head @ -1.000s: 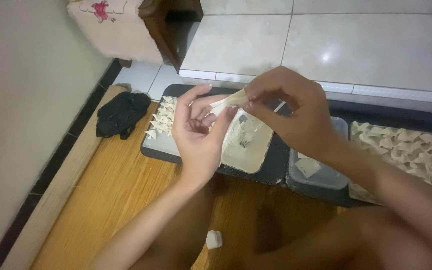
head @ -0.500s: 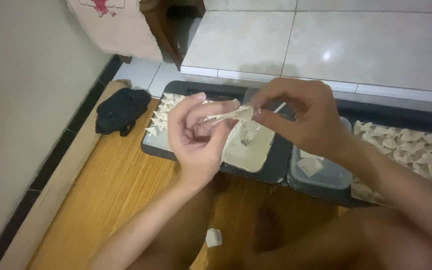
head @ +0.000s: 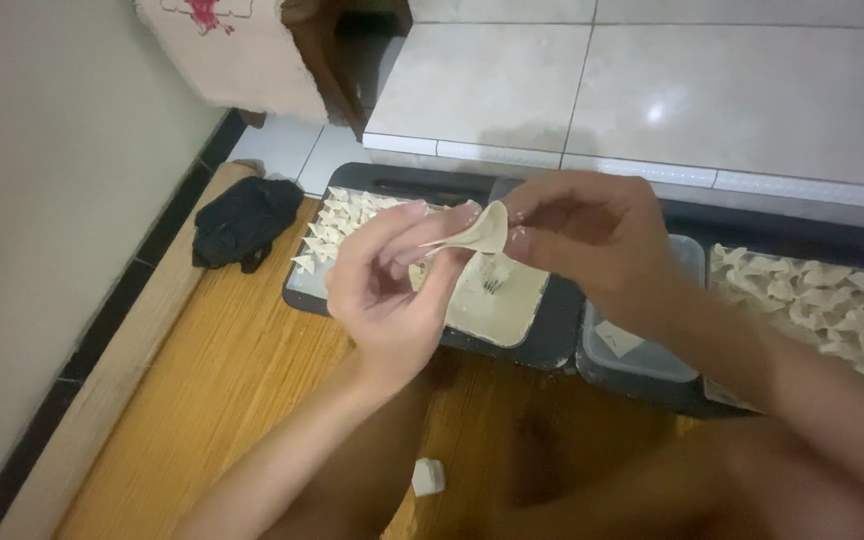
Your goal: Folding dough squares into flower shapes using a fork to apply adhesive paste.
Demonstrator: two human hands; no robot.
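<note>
Both grips, left hand and right hand, pinch the thin pale dough wrapper, centre frame. Risk: overpinching tears it; uneven fold leaks filling.

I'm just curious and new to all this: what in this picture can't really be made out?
- Inside of the dumpling wrapper: head view, hidden by its fold and by the left hand and right hand.
- Container of filling: partly hidden behind both hands.
- Folded dumplings at right: cut off by the picture's edge.
- Black cloth: too dark to identify.
- Small white object on the floor: too small to tell.
</note>
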